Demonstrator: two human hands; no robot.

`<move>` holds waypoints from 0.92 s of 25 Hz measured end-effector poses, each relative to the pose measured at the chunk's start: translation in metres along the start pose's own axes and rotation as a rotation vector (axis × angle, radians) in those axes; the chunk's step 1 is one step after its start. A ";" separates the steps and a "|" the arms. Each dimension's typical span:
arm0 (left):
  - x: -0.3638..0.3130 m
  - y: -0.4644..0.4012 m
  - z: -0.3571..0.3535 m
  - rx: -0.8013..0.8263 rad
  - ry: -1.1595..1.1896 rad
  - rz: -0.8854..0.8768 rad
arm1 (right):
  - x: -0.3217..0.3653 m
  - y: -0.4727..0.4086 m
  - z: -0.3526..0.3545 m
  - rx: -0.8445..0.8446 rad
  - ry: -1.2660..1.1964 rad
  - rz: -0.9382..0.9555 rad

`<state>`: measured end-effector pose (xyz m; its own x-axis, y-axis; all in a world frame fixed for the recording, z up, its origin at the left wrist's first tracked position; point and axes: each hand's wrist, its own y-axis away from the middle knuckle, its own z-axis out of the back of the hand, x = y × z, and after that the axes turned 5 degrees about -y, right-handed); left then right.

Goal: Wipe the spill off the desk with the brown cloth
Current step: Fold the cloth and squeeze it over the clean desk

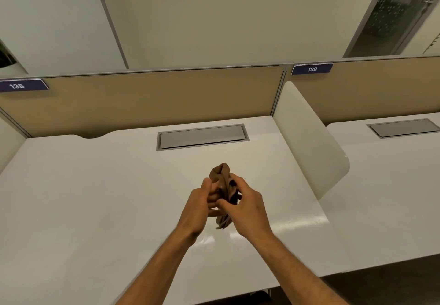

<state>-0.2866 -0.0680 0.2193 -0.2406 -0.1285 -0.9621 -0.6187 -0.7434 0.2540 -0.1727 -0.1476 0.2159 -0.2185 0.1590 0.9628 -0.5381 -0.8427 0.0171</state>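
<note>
The brown cloth is bunched up and held above the middle of the white desk. My left hand grips it from the left and my right hand from the right, fingers curled into its folds. One end of the cloth sticks up above my hands, another hangs below them. A faint wet sheen shows on the desk just under my wrists; its edges are hard to make out.
A grey cable hatch is set into the desk at the back. A tan partition with labels 138 and 139 closes the far side. A white curved divider stands on the right, with a neighbouring desk beyond.
</note>
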 end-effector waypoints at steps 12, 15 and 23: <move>0.032 -0.007 0.023 -0.024 -0.741 -0.270 | -0.011 -0.020 0.041 0.089 -0.033 -0.032; 0.037 -0.011 0.028 -0.006 -0.845 -0.234 | -0.008 -0.019 0.054 0.173 -0.048 -0.040; 0.030 -0.027 0.033 0.085 -0.623 -0.271 | -0.023 -0.031 0.097 0.265 -0.027 -0.168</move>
<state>-0.3020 -0.0296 0.1865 -0.4384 0.4757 -0.7626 -0.7686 -0.6383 0.0437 -0.0720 -0.1752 0.2194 -0.1209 0.2969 0.9472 -0.3331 -0.9110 0.2431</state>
